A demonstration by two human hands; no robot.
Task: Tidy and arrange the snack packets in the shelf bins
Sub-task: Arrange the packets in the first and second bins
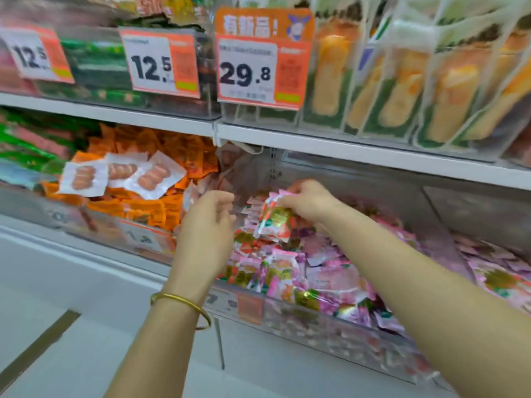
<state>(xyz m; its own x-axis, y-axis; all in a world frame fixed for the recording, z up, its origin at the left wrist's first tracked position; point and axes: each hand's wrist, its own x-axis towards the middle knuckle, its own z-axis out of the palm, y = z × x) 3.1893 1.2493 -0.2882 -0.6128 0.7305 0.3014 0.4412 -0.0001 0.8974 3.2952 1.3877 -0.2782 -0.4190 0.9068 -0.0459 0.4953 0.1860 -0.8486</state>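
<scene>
One pink-and-green snack packet (pixel 274 218) is pinched in the right hand (pixel 309 201) fingers, hanging just below them, long axis tilted down-left over the clear bin (pixel 316 314) of pink packets. Left hand (pixel 205 225) sits just left of it, fingers loosely curled, holding nothing I can make out. Right is nearer; drop zone is directly below.

— What do you have in front of you?
— You face a white shop shelf (pixel 373 152) with two levels, its edges running down to the right. Orange-and-white price tags (pixel 260 63) hang along the upper shelf edge, reading 12.5 and 29.8.

— And below that?
— You see a white base panel (pixel 71 271) under the lower level, then a pale floor (pixel 26 317) crossed by a dark strip (pixel 37 344) at the lower left. The light is even and bright.
</scene>
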